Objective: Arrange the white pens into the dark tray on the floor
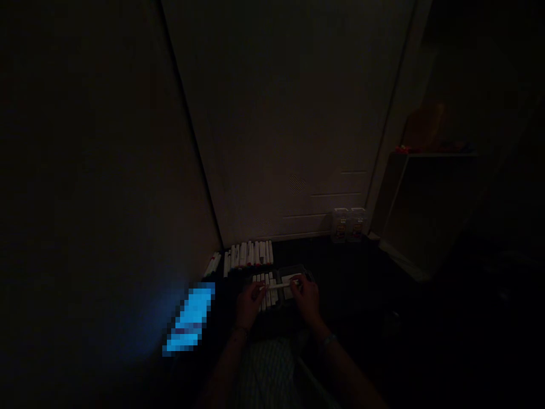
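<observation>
Head view: left hand (252,300) and right hand (304,292) pinch a white marker (279,286) between them over an open, part-filled case (298,268); cased markers (273,296) sit beside the left hand, a longer row (249,254) beyond it uncased.

Left forearm (228,360) and right forearm (347,363) angle forward, drawing closer together toward the hands. Left hand (248,304) and right hand (307,296) nearly level, facing each other, gap between. Thumb and fingers of each bent into a pinch (dim light, single fingers hard to read).
</observation>
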{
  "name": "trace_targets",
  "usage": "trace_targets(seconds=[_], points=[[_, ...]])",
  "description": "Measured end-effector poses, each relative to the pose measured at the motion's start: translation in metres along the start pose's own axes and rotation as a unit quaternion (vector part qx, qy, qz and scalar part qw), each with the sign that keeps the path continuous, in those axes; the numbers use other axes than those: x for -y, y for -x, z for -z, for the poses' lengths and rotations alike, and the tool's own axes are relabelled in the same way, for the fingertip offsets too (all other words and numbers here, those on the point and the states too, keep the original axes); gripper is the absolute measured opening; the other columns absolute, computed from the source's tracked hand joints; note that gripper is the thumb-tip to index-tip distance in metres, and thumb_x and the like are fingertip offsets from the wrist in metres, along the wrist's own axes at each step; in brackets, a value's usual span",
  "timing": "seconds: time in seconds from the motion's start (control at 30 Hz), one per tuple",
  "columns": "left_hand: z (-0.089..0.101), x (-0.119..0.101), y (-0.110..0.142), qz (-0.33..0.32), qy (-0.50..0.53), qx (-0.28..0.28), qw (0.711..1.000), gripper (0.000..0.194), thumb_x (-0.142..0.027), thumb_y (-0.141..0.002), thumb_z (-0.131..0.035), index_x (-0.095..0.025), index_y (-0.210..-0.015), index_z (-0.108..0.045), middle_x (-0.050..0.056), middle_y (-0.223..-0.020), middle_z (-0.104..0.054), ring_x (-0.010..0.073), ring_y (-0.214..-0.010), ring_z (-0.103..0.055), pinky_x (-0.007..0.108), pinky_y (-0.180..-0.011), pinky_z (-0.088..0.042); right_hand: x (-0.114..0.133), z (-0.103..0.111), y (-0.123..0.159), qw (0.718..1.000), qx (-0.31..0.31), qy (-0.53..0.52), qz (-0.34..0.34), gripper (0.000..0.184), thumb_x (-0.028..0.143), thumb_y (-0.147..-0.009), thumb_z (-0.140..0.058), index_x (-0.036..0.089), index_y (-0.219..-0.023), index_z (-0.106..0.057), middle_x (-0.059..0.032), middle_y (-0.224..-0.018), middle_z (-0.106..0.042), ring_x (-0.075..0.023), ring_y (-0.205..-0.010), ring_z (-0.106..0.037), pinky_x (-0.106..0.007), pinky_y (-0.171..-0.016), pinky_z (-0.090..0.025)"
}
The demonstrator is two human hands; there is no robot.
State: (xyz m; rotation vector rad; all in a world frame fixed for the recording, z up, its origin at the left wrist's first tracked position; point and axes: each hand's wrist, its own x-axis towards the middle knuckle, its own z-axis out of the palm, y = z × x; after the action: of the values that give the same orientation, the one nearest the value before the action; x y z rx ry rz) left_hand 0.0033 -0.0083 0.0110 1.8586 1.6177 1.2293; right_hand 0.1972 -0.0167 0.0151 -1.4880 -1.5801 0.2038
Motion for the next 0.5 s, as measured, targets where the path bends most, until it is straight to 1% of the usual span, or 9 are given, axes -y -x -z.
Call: trace_targets(seconds=[0.13, 0.23, 0.37, 0.5], points=[[-0.0009, 0.0006, -0.0001, -0.001, 0.004, -0.001, 1.000, 0.039, -0.049, -0.077, -0.044, -0.020, -0.096, -0.062, 0.003, -0.087, -0.066, 0.0159, -0.078, -0.058, 0.026, -0.071, -0.044, 0.0012, 0.0001, -0.0004, 1.000, 0.003, -0.001, 0.004, 0.026, 0.036, -0.087, -0.041, 0.022, -0.089, -0.063, 0.0010, -0.071, -0.064, -0.0119, -0.066, -0.055, -0.022, -0.067, -0.030], [-0.0008, 0.0009, 0.0002, 0.001, 0.005, 0.000, 1.000, 0.039, -0.049, -0.077, -0.044, -0.020, -0.097, -0.062, 0.003, -0.085, -0.066, 0.0155, -0.076, -0.059, 0.026, -0.070, -0.045, 0.0015, -0.0001, -0.0006, 1.000, 0.009, -0.005, 0.000, 0.027, 0.035, -0.088, -0.040, 0.021, -0.088, -0.063, -0.0002, -0.075, -0.065, -0.0125, -0.069, -0.057, -0.022, -0.068, -0.031], [-0.0007, 0.0014, 0.0001, 0.010, 0.011, -0.007, 1.000, 0.039, -0.049, -0.078, -0.044, -0.020, -0.096, -0.062, 0.002, -0.082, -0.066, 0.0150, -0.074, -0.060, 0.025, -0.069, -0.045, 0.0005, -0.0008, -0.0009, 1.000, 0.010, -0.004, -0.003, 0.029, 0.036, -0.087, -0.040, 0.020, -0.087, -0.064, -0.0005, -0.074, -0.065, -0.0119, -0.068, -0.056, -0.023, -0.070, -0.031], [-0.0009, 0.0010, -0.0003, 0.002, 0.022, -0.014, 1.000, 0.036, -0.047, -0.078, -0.045, -0.020, -0.093, -0.062, 0.003, -0.088, -0.067, 0.0159, -0.080, -0.061, 0.026, -0.073, -0.046, -0.0005, -0.0013, -0.0006, 1.000, 0.007, -0.009, -0.003, 0.029, 0.037, -0.087, -0.041, 0.020, -0.087, -0.064, -0.0006, -0.075, -0.065, -0.0121, -0.068, -0.056, -0.023, -0.071, -0.031]])
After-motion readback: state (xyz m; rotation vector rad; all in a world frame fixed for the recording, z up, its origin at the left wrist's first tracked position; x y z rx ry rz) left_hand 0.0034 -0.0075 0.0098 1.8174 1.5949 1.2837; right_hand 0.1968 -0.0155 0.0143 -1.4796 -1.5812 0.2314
